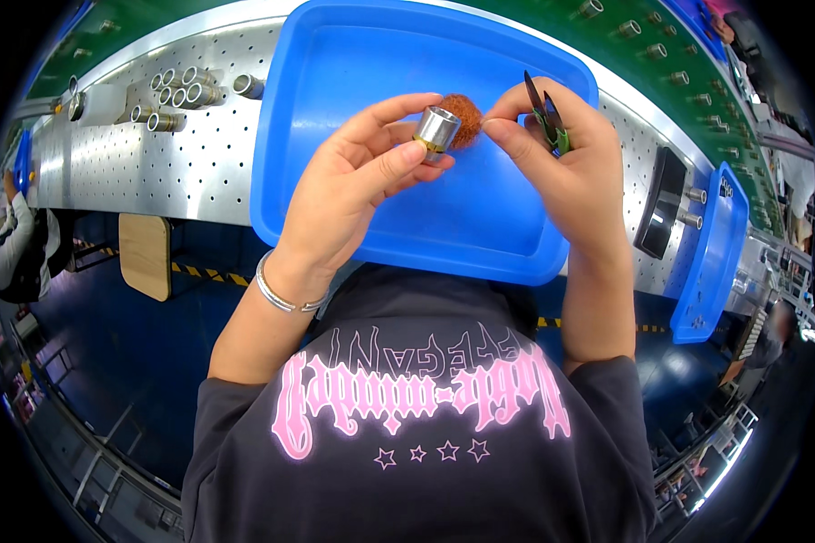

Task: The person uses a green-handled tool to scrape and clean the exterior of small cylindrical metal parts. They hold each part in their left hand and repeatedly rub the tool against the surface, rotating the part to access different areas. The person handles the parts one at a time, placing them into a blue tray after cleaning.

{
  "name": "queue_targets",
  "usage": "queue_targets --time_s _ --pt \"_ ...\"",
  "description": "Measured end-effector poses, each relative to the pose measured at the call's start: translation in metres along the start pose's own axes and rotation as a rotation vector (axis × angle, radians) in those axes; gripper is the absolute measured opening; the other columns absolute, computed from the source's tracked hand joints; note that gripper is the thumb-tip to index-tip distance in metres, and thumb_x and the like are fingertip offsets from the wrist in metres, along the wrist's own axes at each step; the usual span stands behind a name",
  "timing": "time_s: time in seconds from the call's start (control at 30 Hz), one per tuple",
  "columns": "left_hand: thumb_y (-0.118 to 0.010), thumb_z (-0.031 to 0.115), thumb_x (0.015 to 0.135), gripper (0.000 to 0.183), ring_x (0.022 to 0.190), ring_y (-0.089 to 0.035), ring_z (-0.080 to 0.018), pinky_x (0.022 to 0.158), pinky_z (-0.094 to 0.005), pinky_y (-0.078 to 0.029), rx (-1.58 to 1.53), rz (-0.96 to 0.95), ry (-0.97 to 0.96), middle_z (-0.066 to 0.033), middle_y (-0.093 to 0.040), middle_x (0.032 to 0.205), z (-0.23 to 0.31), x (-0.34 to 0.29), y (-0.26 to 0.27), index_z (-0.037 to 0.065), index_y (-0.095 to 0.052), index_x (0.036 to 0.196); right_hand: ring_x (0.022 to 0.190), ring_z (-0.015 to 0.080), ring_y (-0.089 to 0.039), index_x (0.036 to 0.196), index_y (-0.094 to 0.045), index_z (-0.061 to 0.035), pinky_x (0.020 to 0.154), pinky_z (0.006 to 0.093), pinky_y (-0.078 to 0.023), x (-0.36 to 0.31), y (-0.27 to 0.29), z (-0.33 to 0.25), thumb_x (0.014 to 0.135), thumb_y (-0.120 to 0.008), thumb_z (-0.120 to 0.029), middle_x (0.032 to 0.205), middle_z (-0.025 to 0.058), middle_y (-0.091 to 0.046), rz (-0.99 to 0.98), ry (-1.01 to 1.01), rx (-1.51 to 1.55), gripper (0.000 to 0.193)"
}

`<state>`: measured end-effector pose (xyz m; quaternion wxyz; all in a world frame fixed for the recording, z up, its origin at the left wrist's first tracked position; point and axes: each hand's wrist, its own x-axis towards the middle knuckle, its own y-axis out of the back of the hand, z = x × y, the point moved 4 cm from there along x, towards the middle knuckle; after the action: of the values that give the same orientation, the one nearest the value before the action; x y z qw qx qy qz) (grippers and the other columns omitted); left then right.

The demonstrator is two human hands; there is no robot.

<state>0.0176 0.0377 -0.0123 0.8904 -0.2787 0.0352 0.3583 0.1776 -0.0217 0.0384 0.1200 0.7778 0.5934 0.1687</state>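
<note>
My left hand [358, 176] is closed round a short silver metal cylinder [439, 125] with a brass-coloured lower end, its open mouth tilted up. Right behind the cylinder, by my left index fingertip, is a reddish-brown ball of fine tangled strands [464, 118]; whether the fingers grip it or only touch it I cannot tell. My right hand [566, 163] holds small snips [549, 118], dark blades pointing up and away, green handle in the palm. The right thumb and index tips pinch together beside the ball; anything between them is too fine to make out.
Beneath both hands lies a large blue tray [290, 195] on a perforated metal bench [222, 172]. Several metal cylinders [188, 90] stand at the left. To the right are a black rectangular case [661, 201] and a smaller blue tray [711, 262]. A green belt [598, 41] with more cylinders runs behind.
</note>
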Motion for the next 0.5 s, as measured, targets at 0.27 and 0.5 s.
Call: queue_targets --time_s 0.27,0.5 --pt "-0.054 0.009 0.088 0.043 0.097 -0.061 -0.0197 0.087 -0.0285 -0.049 -0.114 0.009 -0.030 -0.0127 -0.059 0.109 0.000 0.004 -0.005 0.001 -0.043 0.129 0.063 0.0132 -0.057 0.080 -0.061 -0.0007 0.055 0.0237 -0.044 -0.001 -0.004 -0.011 0.076 -0.066 -0.004 0.072 0.0064 -0.061 0.071 0.128 -0.009 0.007" --pt "-0.057 0.007 0.086 0.040 0.097 -0.061 -0.0193 0.087 -0.0287 -0.048 -0.074 0.025 -0.058 -0.0127 -0.060 0.107 -0.001 0.005 -0.004 0.001 -0.047 0.124 0.060 0.0132 -0.056 0.079 -0.062 -0.0013 0.052 0.0240 -0.042 0.000 -0.007 -0.013 0.076 -0.067 -0.005 0.068 0.0057 -0.059 0.096 0.187 0.007 0.007"
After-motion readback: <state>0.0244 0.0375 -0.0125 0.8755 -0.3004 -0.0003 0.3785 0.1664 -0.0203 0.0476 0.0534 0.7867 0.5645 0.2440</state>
